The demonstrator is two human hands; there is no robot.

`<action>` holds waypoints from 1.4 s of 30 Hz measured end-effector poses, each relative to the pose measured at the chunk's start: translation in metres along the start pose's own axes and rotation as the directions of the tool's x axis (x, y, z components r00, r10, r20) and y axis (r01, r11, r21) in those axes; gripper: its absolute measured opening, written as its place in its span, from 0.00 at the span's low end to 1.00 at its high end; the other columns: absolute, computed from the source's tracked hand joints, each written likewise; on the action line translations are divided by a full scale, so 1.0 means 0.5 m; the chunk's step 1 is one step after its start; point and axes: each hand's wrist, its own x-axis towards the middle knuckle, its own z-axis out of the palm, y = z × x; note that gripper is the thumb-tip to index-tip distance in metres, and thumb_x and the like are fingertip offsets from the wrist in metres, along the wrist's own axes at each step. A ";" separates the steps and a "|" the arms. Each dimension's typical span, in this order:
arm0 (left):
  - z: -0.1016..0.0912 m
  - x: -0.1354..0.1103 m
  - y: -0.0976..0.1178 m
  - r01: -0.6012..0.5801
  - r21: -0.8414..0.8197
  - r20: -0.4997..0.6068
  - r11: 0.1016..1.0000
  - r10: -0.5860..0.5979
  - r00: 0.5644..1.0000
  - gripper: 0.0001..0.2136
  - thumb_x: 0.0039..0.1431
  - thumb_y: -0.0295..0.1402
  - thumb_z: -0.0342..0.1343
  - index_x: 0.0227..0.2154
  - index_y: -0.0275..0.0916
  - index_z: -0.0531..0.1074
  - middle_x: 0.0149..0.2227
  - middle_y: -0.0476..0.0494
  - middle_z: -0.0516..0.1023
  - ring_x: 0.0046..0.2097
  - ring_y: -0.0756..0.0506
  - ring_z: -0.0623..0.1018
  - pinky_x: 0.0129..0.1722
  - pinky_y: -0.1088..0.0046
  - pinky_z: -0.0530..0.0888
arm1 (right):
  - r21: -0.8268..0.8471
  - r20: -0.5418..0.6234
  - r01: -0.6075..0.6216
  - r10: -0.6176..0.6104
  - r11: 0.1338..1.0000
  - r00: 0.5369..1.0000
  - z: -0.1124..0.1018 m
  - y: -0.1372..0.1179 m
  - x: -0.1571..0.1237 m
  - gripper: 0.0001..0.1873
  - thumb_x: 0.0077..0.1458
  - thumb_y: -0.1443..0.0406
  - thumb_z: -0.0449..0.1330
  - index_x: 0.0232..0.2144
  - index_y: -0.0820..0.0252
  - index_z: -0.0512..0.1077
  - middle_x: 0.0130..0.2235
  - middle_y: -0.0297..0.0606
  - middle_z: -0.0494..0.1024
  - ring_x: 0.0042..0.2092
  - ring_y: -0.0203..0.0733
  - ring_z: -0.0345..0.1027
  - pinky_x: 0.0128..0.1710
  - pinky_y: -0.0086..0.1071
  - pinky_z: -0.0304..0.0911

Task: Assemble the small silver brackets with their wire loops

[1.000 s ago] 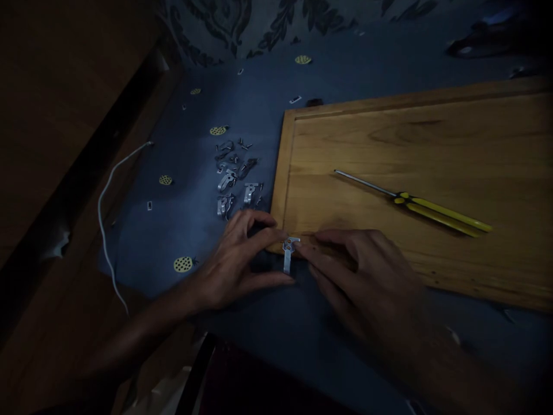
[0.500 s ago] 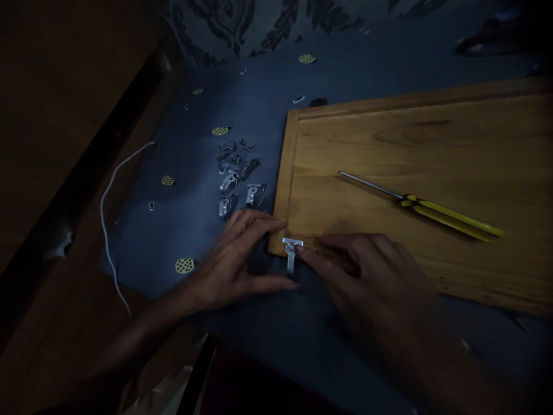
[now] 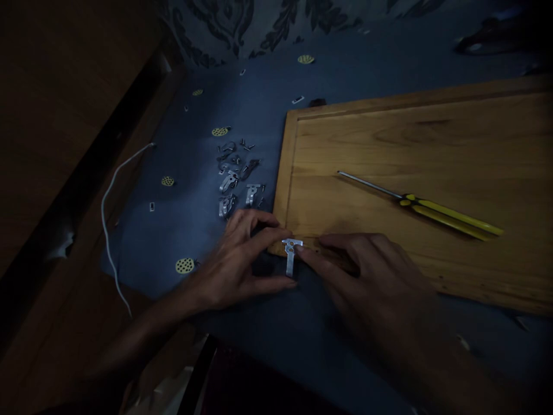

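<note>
A small T-shaped metal bracket sits at the near left corner of a wooden panel, its stem hanging over the blue cloth. My left hand curls round it from the left, forefinger at its top and thumb at the stem's tip. My right hand rests on the panel's near edge, its forefinger tip pressing the bracket's right side. Both hands pinch the bracket between them. The scene is dim.
A yellow-handled screwdriver lies on the panel. A pile of several metal brackets and screws lies on the blue patterned cloth left of the panel. A white cable runs along the cloth's left edge beside dark wooden boards.
My left forefinger has come back in onto the bracket's top after lifting away half a second ago. The bracket has shifted slightly. My right hand has barely moved.
</note>
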 end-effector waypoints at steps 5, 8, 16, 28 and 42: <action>0.000 0.001 0.001 0.000 0.003 0.026 1.000 0.000 1.000 0.25 0.63 0.47 0.66 0.59 0.44 0.72 0.57 0.38 0.70 0.60 0.37 0.70 0.61 0.52 0.73 | 0.002 0.006 0.009 -0.009 1.000 1.000 0.000 0.000 -0.002 0.18 0.66 0.74 0.55 0.54 0.56 0.74 0.46 0.46 0.78 0.44 0.51 0.69 0.40 0.42 0.65; 0.001 0.002 0.002 0.008 -0.014 0.024 1.000 -0.007 1.000 0.25 0.63 0.46 0.67 0.58 0.43 0.73 0.57 0.38 0.70 0.60 0.37 0.70 0.62 0.53 0.73 | -0.008 0.020 0.012 -0.012 1.000 1.000 -0.003 0.001 -0.001 0.18 0.67 0.74 0.53 0.54 0.56 0.74 0.45 0.46 0.77 0.44 0.51 0.68 0.40 0.42 0.65; 0.002 0.000 0.000 0.022 -0.019 0.024 1.000 -0.022 0.999 0.25 0.61 0.49 0.68 0.57 0.44 0.75 0.57 0.39 0.71 0.59 0.36 0.71 0.61 0.52 0.73 | -0.016 0.023 0.032 -0.032 0.999 0.999 -0.009 0.003 0.000 0.17 0.70 0.71 0.51 0.54 0.55 0.73 0.45 0.46 0.76 0.44 0.50 0.67 0.39 0.41 0.65; 0.010 -0.002 -0.002 -0.012 0.002 -0.014 1.000 0.012 1.000 0.27 0.59 0.47 0.70 0.57 0.42 0.74 0.57 0.39 0.71 0.59 0.38 0.71 0.60 0.56 0.72 | 0.004 0.019 0.012 -0.012 1.000 1.000 -0.012 -0.006 0.001 0.16 0.70 0.71 0.50 0.55 0.57 0.70 0.46 0.48 0.75 0.46 0.51 0.66 0.41 0.42 0.66; 0.001 0.002 -0.007 0.029 -0.159 -0.050 0.987 -0.037 0.998 0.24 0.57 0.46 0.72 0.54 0.46 0.75 0.55 0.42 0.72 0.58 0.39 0.73 0.59 0.56 0.74 | 0.033 -0.005 -0.004 0.005 0.999 1.000 -0.017 -0.010 0.005 0.14 0.71 0.71 0.50 0.53 0.61 0.71 0.46 0.45 0.75 0.45 0.48 0.66 0.42 0.40 0.66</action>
